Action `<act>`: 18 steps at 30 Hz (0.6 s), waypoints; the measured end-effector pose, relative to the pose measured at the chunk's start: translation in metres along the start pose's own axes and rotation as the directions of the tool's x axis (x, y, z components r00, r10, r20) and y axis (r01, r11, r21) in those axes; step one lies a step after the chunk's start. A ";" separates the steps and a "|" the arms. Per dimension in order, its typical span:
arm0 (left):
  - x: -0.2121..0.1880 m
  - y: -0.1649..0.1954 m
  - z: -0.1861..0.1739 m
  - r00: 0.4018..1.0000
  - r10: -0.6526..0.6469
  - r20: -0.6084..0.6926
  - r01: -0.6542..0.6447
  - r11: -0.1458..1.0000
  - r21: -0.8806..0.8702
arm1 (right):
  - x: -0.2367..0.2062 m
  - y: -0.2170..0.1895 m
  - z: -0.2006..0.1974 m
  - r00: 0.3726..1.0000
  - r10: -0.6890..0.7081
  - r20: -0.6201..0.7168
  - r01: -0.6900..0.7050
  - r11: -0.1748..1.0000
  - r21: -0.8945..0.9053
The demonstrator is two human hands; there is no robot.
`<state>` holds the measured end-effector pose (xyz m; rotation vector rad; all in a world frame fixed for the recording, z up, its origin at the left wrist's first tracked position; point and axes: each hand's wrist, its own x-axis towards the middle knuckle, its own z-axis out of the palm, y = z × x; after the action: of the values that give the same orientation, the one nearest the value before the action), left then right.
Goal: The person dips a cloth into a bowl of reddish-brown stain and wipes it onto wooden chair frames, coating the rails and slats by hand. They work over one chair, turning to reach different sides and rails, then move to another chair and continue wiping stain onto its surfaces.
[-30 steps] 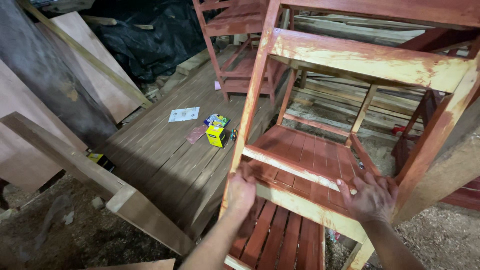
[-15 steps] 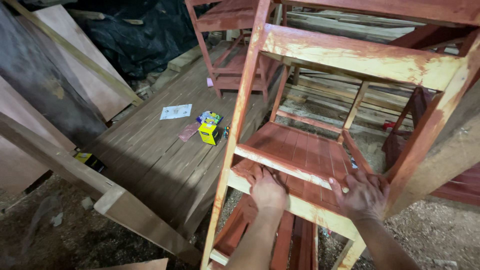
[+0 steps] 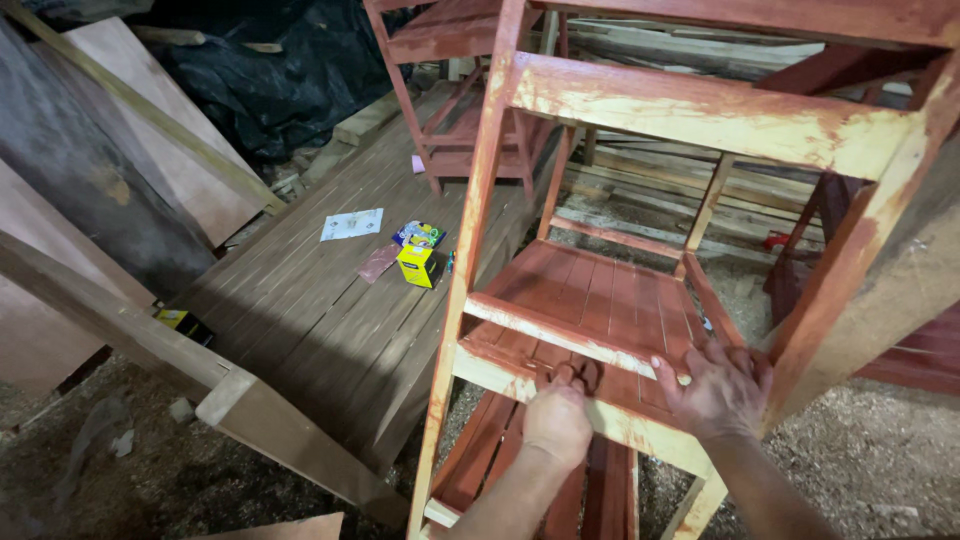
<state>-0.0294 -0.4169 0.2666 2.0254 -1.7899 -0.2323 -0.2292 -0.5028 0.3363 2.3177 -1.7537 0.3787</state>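
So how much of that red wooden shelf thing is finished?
The red-stained wooden shelf rack stands assembled, its slatted middle shelf evenly red. The left hand and right hand both press on that shelf's front rail. The pale, patchy top front rail shows bare wood through thin colour, as does the front left post, so those parts look unfinished.

Both hands (image 3: 640, 405) press on the red wooden rack's (image 3: 700, 115) slatted shelf (image 3: 590, 300).
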 end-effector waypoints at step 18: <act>0.035 -0.117 -0.032 0.911 -0.144 -0.387 0.166 0.986 0.023 | 0.005 -0.002 0.007 0.999 0.020 0.042 -0.019 1.000 -0.010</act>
<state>0.0947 -0.4351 0.2515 2.0791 -1.4088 0.1642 -0.2253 -0.5088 0.3314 2.3201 -1.7945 0.3266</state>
